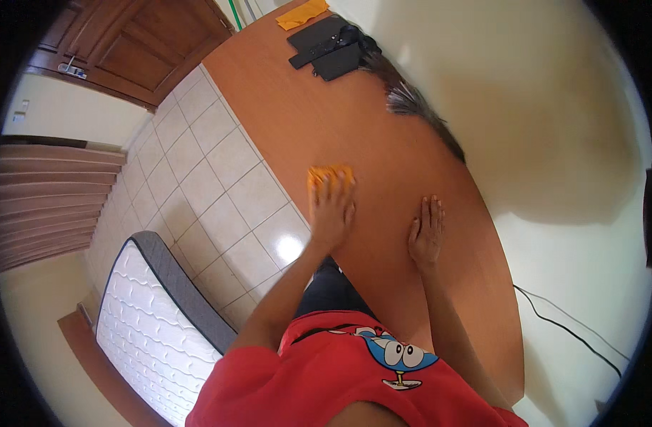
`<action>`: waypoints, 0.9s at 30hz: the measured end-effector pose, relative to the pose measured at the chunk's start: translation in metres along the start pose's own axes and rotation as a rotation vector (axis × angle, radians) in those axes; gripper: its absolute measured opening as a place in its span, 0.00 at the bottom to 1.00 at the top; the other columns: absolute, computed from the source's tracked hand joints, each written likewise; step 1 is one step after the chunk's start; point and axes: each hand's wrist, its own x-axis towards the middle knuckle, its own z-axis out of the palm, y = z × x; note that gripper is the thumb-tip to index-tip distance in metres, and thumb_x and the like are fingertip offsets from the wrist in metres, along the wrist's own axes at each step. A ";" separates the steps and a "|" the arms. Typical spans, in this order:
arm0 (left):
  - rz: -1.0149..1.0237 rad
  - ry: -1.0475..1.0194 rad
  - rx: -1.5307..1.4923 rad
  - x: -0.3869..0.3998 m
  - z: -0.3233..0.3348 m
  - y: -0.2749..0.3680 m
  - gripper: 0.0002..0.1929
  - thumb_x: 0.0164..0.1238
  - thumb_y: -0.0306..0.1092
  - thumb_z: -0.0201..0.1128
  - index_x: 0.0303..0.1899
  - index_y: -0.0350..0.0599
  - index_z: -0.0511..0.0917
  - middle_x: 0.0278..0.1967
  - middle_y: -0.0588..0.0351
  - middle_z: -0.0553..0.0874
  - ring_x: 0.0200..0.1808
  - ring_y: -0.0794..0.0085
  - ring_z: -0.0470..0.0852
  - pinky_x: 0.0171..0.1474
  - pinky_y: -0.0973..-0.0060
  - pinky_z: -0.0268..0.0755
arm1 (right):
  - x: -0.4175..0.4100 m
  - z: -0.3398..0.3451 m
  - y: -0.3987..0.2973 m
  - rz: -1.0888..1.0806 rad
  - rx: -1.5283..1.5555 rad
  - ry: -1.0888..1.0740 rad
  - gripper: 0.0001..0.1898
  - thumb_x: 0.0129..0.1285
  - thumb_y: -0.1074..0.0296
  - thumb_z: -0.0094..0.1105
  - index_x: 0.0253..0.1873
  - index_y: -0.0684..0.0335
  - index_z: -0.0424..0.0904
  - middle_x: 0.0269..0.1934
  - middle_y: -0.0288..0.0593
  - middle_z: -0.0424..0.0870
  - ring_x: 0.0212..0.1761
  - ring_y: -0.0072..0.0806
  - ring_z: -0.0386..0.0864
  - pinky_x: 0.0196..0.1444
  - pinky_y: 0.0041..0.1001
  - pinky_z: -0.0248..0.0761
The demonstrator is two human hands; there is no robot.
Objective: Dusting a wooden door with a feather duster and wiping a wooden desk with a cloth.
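Note:
My left hand [332,205] presses an orange cloth [331,172] flat against the brown wooden tabletop [379,155], near its left edge. The cloth shows beyond my fingertips and at the side of the hand. To the right, my right hand [428,232] rests palm down on the same surface, fingers together, with nothing visible in it. A second orange cloth [303,14] lies at the far end of the table.
Black flat items [336,61] and a feather duster [406,99] lie along the wall side of the table. A mattress [155,331] stands at lower left on the tiled floor [229,197]. Cables [571,328] hang by the wall at right. A wooden door [139,48] is at upper left.

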 end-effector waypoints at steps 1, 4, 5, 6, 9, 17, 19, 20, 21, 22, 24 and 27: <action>-0.061 0.054 0.046 0.023 -0.004 -0.011 0.27 0.68 0.45 0.44 0.68 0.52 0.56 0.69 0.49 0.55 0.69 0.50 0.52 0.68 0.47 0.38 | 0.000 -0.002 0.001 -0.002 -0.001 -0.003 0.25 0.69 0.64 0.36 0.70 0.59 0.53 0.71 0.44 0.49 0.73 0.39 0.45 0.73 0.38 0.39; -0.161 0.233 0.147 0.093 -0.001 -0.062 0.27 0.70 0.46 0.41 0.68 0.52 0.55 0.69 0.49 0.54 0.69 0.50 0.51 0.69 0.47 0.37 | 0.003 0.000 -0.007 -0.003 -0.002 -0.011 0.26 0.68 0.64 0.38 0.70 0.59 0.53 0.71 0.44 0.49 0.74 0.38 0.45 0.73 0.38 0.40; -0.164 0.232 0.147 0.107 0.002 -0.072 0.27 0.70 0.46 0.41 0.68 0.52 0.55 0.69 0.49 0.54 0.69 0.50 0.51 0.69 0.47 0.37 | 0.004 0.001 -0.008 -0.005 0.003 -0.010 0.26 0.68 0.64 0.38 0.70 0.59 0.53 0.71 0.45 0.50 0.73 0.38 0.45 0.73 0.38 0.40; -0.223 0.275 0.095 0.122 0.002 -0.073 0.27 0.70 0.46 0.41 0.68 0.51 0.55 0.69 0.47 0.54 0.69 0.51 0.52 0.69 0.49 0.37 | 0.004 -0.001 -0.006 -0.001 0.001 -0.008 0.26 0.67 0.64 0.39 0.70 0.59 0.54 0.71 0.45 0.50 0.73 0.38 0.45 0.73 0.38 0.40; -0.206 0.281 -0.010 0.103 0.004 -0.043 0.29 0.70 0.46 0.41 0.68 0.43 0.53 0.69 0.46 0.55 0.70 0.53 0.52 0.70 0.53 0.38 | 0.001 -0.003 0.001 -0.003 0.030 0.008 0.26 0.67 0.66 0.38 0.69 0.60 0.55 0.70 0.47 0.52 0.73 0.42 0.47 0.72 0.40 0.40; 0.180 0.019 -0.442 0.040 0.022 -0.014 0.28 0.68 0.38 0.44 0.66 0.35 0.55 0.68 0.43 0.55 0.70 0.54 0.52 0.71 0.58 0.40 | 0.001 -0.004 0.001 0.020 0.049 0.020 0.26 0.65 0.67 0.40 0.68 0.60 0.57 0.70 0.47 0.53 0.72 0.42 0.49 0.72 0.40 0.42; 0.123 0.081 -0.301 0.104 0.012 -0.042 0.26 0.69 0.37 0.42 0.66 0.35 0.56 0.68 0.43 0.57 0.70 0.54 0.53 0.71 0.60 0.40 | 0.001 -0.004 -0.003 0.017 0.054 0.025 0.25 0.65 0.66 0.41 0.68 0.60 0.58 0.69 0.46 0.54 0.72 0.41 0.50 0.72 0.40 0.43; 0.102 0.117 -0.181 0.133 0.009 -0.057 0.26 0.69 0.36 0.41 0.66 0.36 0.56 0.68 0.43 0.57 0.70 0.54 0.53 0.71 0.59 0.40 | 0.002 -0.002 -0.006 0.017 0.078 0.017 0.26 0.64 0.68 0.41 0.68 0.60 0.58 0.70 0.46 0.54 0.72 0.41 0.50 0.72 0.39 0.42; 0.046 0.222 -0.060 0.158 0.003 -0.065 0.25 0.69 0.36 0.42 0.65 0.36 0.57 0.67 0.42 0.58 0.69 0.51 0.53 0.70 0.58 0.41 | 0.004 -0.001 -0.010 0.018 0.101 0.011 0.27 0.63 0.70 0.42 0.68 0.60 0.57 0.70 0.45 0.54 0.72 0.40 0.50 0.72 0.39 0.41; -0.005 0.320 0.052 0.170 0.003 -0.063 0.25 0.68 0.36 0.43 0.65 0.37 0.59 0.66 0.41 0.59 0.69 0.49 0.54 0.70 0.57 0.43 | 0.002 -0.003 -0.011 0.029 0.098 0.007 0.27 0.63 0.70 0.42 0.68 0.60 0.57 0.70 0.45 0.54 0.72 0.40 0.50 0.72 0.39 0.41; -0.015 0.300 0.023 0.162 0.011 -0.036 0.25 0.69 0.37 0.43 0.65 0.38 0.58 0.67 0.43 0.59 0.68 0.49 0.54 0.69 0.56 0.43 | 0.004 -0.008 -0.008 0.025 0.072 0.033 0.26 0.63 0.70 0.43 0.68 0.60 0.58 0.70 0.45 0.54 0.72 0.40 0.50 0.72 0.39 0.41; 0.101 0.167 -0.272 0.101 0.036 0.027 0.27 0.69 0.44 0.41 0.67 0.44 0.57 0.68 0.53 0.58 0.70 0.56 0.54 0.71 0.61 0.40 | 0.001 -0.008 -0.003 0.040 0.068 0.042 0.25 0.65 0.66 0.41 0.67 0.59 0.59 0.69 0.45 0.55 0.71 0.38 0.51 0.72 0.40 0.43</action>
